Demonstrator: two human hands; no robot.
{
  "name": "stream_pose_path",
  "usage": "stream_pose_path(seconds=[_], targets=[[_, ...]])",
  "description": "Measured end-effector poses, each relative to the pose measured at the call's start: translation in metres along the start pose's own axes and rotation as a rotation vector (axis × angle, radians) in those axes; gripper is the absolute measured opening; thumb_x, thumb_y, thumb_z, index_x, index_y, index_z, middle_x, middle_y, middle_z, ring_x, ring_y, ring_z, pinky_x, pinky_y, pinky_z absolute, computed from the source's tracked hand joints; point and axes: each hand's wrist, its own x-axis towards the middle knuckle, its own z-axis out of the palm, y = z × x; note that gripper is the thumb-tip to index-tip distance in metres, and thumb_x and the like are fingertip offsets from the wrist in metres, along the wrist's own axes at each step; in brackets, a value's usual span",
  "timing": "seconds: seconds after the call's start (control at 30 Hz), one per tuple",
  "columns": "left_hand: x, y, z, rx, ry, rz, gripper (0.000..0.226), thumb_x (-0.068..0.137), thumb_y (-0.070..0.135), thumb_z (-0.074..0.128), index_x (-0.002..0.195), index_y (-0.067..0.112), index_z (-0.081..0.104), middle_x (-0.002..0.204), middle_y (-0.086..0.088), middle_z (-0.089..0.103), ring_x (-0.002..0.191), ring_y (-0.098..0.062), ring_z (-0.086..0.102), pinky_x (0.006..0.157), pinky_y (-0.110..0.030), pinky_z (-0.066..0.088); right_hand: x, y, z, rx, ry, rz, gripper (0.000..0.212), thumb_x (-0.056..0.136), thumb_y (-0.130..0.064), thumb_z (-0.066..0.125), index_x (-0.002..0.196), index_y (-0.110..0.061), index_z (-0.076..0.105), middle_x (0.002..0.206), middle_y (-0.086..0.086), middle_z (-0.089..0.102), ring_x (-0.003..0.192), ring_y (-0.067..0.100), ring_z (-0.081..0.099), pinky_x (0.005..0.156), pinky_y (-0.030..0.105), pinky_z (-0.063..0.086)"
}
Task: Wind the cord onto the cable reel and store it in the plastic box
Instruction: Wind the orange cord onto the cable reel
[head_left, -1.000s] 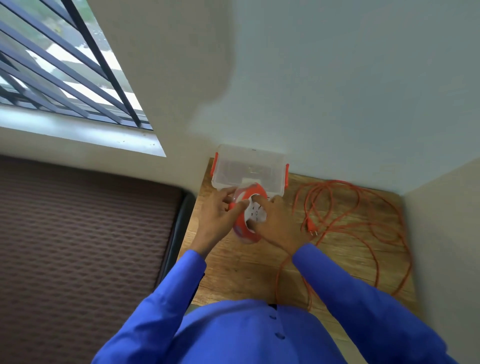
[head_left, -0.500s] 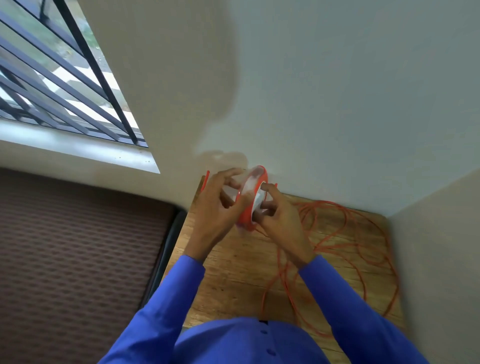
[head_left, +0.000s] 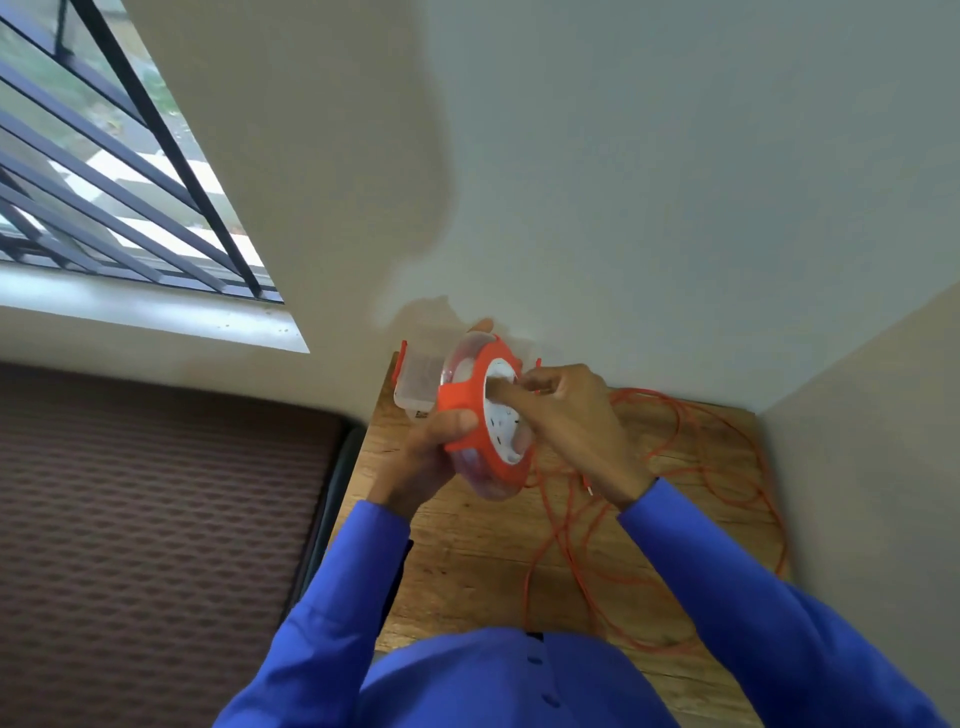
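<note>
An orange and white cable reel (head_left: 485, 415) with clear sides is held up on edge above the wooden table (head_left: 467, 561). My left hand (head_left: 431, 457) grips its lower left rim. My right hand (head_left: 566, 415) presses fingers onto the reel's white centre face. The orange cord (head_left: 696, 483) lies in loose loops on the table to the right and runs under my right wrist toward the reel. A clear plastic box (head_left: 415, 379) with orange clips stands behind the reel against the wall, partly hidden.
The table sits in a corner, with walls behind and to the right (head_left: 857, 467). A dark brown patterned mattress (head_left: 156, 519) lies to the left. A barred window (head_left: 104, 182) is at the upper left.
The reel has been lifted off the table and turned on edge, its white face toward me. My left hand shifted to the lower rim and my right fingers moved onto the centre.
</note>
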Motion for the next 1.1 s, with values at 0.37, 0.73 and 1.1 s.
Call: stream_pose_path(seconds=[0.37,0.73,1.1], targets=[[0.001,0.020,0.007,-0.349,0.199,0.071,0.121,0.073,0.059,0.090,0.166,0.007,0.031,0.153,-0.034,0.042,0.132,-0.052,0.044,0.101,-0.058,0.049,-0.030,-0.016,-0.005,-0.288,0.003,-0.481,0.016,0.105,-0.032,0.065,0.102,-0.021,0.077,0.102,-0.009,0.070,0.078,0.007,0.067,0.065,0.034,0.061],[-0.003,0.019,0.015,-0.345,0.162,-0.024,0.121,0.073,0.059,0.090,0.167,0.006,0.035,0.146,-0.032,0.046,0.129,-0.049,0.051,0.104,-0.060,0.047,-0.015,-0.022,-0.029,-0.840,-0.193,-0.837,0.055,0.092,-0.045,0.058,0.147,-0.044,0.050,0.121,0.004,0.076,0.083,0.027,0.074,0.062,0.039,0.063],[0.005,0.033,0.020,-0.325,0.247,0.049,0.118,0.070,0.060,0.090,0.164,0.010,0.040,0.142,-0.027,0.057,0.123,-0.040,0.062,0.100,-0.053,0.055,0.000,-0.033,-0.016,-0.238,-0.039,-0.180,0.062,0.109,-0.047,0.054,0.063,-0.014,0.078,0.046,0.002,0.066,0.040,0.009,0.061,0.059,0.029,0.053]])
